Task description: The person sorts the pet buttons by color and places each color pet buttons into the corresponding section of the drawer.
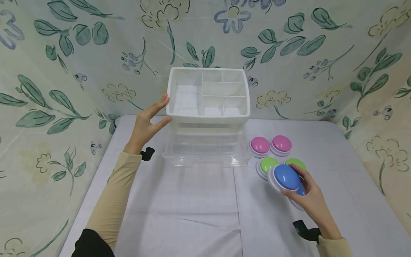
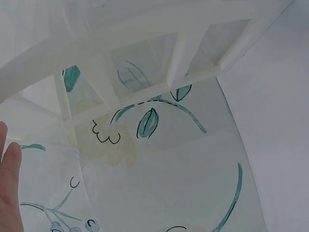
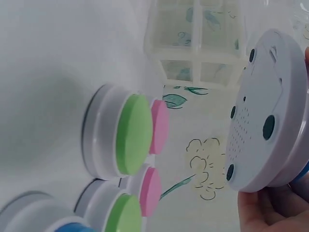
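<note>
My right hand (image 1: 312, 195) grips a blue-domed push button (image 1: 286, 177) with a round white base, raised over the table. In the right wrist view the underside of that button (image 3: 256, 121) shows dark pads and small speaker holes. Another blue button (image 1: 301, 190) lies partly hidden behind it. My left hand (image 1: 143, 129) touches the left side of a white compartment organizer (image 1: 208, 119), its fingers and thumb fairly straight. Below the organizer's top tray, a clear drawer (image 1: 205, 161) juts out toward me. The left wrist view catches the edge of the left hand (image 2: 9, 186).
Two pink buttons (image 1: 260, 145) sit right of the drawer. Nearer to me are two green buttons (image 1: 269, 164), one partly covered by the right hand. A white cloth (image 1: 192, 228) covers the table, and a floral sheet (image 1: 205, 39) hangs behind and at both sides.
</note>
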`<action>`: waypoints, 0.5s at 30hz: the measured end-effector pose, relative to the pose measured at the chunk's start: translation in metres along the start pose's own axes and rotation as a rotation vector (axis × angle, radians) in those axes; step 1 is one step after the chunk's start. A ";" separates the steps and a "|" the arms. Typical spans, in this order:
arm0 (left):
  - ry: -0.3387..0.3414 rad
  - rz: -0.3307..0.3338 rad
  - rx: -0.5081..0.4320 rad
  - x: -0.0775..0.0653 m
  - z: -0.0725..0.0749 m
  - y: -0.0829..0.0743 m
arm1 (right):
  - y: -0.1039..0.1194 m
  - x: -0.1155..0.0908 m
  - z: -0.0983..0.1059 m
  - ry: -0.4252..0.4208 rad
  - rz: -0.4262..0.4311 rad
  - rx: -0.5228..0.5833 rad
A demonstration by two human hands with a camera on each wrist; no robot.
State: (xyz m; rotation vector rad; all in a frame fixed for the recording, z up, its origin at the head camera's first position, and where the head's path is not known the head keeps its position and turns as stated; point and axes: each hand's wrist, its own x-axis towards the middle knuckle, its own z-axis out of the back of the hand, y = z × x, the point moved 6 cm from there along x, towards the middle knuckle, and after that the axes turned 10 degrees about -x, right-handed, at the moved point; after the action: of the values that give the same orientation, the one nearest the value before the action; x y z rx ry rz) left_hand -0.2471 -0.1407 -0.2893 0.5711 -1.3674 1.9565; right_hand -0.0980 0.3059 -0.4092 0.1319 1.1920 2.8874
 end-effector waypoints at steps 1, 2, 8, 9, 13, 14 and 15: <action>0.000 0.002 0.001 0.000 0.000 0.000 | 0.004 0.001 0.002 -0.007 0.009 -0.010; 0.001 0.005 0.003 0.000 0.000 0.000 | 0.008 0.003 0.004 -0.011 0.023 -0.012; 0.007 0.012 -0.004 0.000 0.001 0.000 | 0.032 0.016 0.016 -0.031 0.103 -0.017; 0.008 0.013 -0.008 0.000 0.001 0.000 | 0.036 0.018 0.018 -0.036 0.120 -0.014; 0.010 0.016 -0.023 0.001 0.001 0.000 | 0.056 0.026 0.025 -0.050 0.193 0.010; 0.008 0.019 -0.030 0.001 0.001 0.001 | 0.060 0.027 0.026 -0.052 0.207 0.013; 0.006 0.022 -0.040 0.001 0.001 0.001 | 0.064 0.029 0.026 -0.053 0.218 0.021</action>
State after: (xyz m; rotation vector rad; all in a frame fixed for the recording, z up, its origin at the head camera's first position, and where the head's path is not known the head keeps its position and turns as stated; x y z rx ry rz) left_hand -0.2482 -0.1414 -0.2891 0.5340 -1.4111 1.9423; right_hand -0.1231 0.2806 -0.3435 0.3576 1.2733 3.0324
